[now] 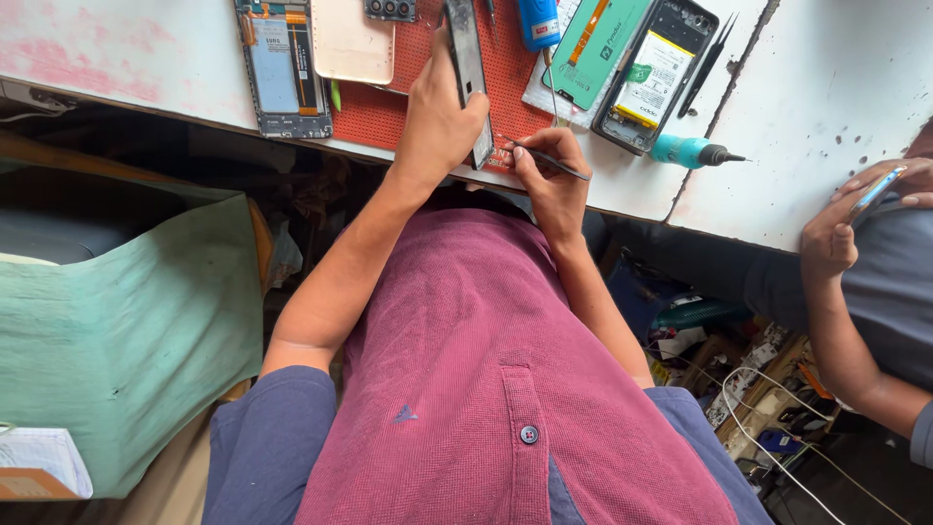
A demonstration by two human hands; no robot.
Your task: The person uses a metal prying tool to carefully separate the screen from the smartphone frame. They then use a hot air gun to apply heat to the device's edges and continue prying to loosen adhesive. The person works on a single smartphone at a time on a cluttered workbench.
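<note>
Head view. The left hand (439, 122) grips a dark phone frame (467, 73) on edge over the red work mat (389, 107), fingers wrapped round its long side. The right hand (551, 175) pinches a thin metal probe (549, 160) between thumb and fingertips, its tip set against the lower edge of the frame, at the near rim of the counter (826, 87).

Step in hand, as judged: working along the frame's edge with the probe, likely prying or scraping a seam. The next move calls for a steady left grip and light pressure at the tip, so that it does not slip toward the holding fingers.

Containers: no box or tray shows. An opened phone (656, 78) far right of the mat exposes its battery in the shell; a second opened phone (282, 63) lies to the left. Tweezers (708, 63) and a teal screwdriver (685, 151) lie beside the right one. At far right another person's hand (855, 214) holds a phone.
</note>
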